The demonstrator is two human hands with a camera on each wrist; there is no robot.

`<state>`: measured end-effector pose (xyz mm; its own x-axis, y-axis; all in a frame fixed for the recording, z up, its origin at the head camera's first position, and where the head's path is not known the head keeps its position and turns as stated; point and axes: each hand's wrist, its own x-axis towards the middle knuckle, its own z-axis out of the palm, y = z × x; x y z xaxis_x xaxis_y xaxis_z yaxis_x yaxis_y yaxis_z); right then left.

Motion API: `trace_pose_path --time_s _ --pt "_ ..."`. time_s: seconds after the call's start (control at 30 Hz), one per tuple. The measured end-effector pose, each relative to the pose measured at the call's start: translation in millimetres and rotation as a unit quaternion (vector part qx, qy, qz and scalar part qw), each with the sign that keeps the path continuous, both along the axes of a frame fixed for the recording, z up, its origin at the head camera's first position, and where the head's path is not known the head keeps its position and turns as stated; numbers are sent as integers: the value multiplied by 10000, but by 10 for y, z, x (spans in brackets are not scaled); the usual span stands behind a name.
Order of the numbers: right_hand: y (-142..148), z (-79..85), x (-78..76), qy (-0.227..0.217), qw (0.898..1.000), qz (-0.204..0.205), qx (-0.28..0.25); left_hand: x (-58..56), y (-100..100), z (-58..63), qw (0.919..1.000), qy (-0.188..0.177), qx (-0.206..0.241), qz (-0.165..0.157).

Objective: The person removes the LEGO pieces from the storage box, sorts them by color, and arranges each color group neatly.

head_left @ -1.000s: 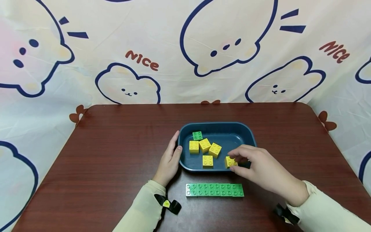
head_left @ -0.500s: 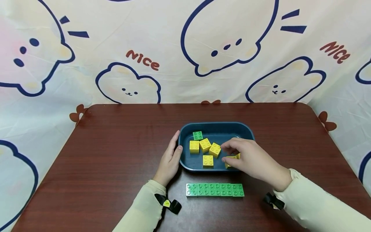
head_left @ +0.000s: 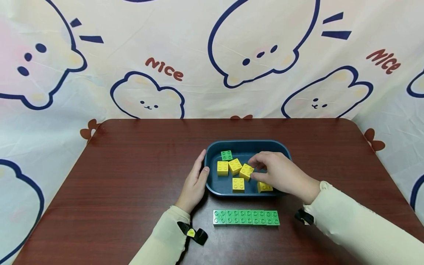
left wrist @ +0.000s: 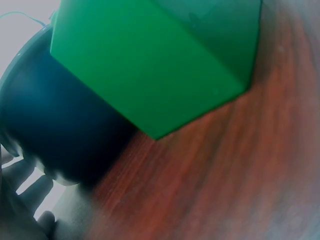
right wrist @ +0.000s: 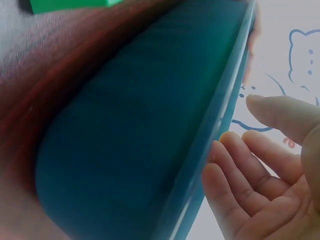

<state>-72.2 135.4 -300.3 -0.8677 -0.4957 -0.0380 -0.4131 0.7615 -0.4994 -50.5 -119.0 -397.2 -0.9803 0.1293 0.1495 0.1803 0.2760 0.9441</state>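
A dark blue tray (head_left: 248, 193) stands on the table with several yellow bricks (head_left: 238, 185) and one green brick (head_left: 226, 155) inside. My left hand (head_left: 193, 186) rests along its left wall, fingers fairly straight and thumb by the rim. Over the tray's right half is my right hand (head_left: 283, 175), its thumb and fingertips around the right side of a yellow brick (head_left: 245, 170); contact is unclear. In the right wrist view the right hand (right wrist: 270, 185) has loose, parted fingers and no brick in them. Another yellow brick (head_left: 264, 187) lies partly beneath that hand.
A straight row of green bricks (head_left: 246, 218) lies on the brown table (head_left: 132, 184) in front of the tray. Its near end looms as a large green block (left wrist: 150, 75) in the left wrist view. A printed cloth (head_left: 232, 99) hangs behind the table.
My right hand has moved left and slightly away from me, from the yellow brick at the tray's near right to another nearer the middle. The left hand stays against the tray.
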Motion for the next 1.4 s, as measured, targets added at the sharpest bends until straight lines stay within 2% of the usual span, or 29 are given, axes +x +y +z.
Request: trace_pose_path --time_s 0.27,0.83,1.23,1.4 --pt "-78 21 -101 -72 9999 25 97 -9 -5 -43 10000 23 -58 41" --pt "-338 5 -308 -408 9973 -63 601 -6 4 -7 10000 80 3 -13" --pt "-491 46 -372 -561 9970 8 532 -8 3 -2 10000 14 63 -4" --pt "-557 51 -394 -624 9959 9 656 -7 3 3 10000 -1 96 -24"
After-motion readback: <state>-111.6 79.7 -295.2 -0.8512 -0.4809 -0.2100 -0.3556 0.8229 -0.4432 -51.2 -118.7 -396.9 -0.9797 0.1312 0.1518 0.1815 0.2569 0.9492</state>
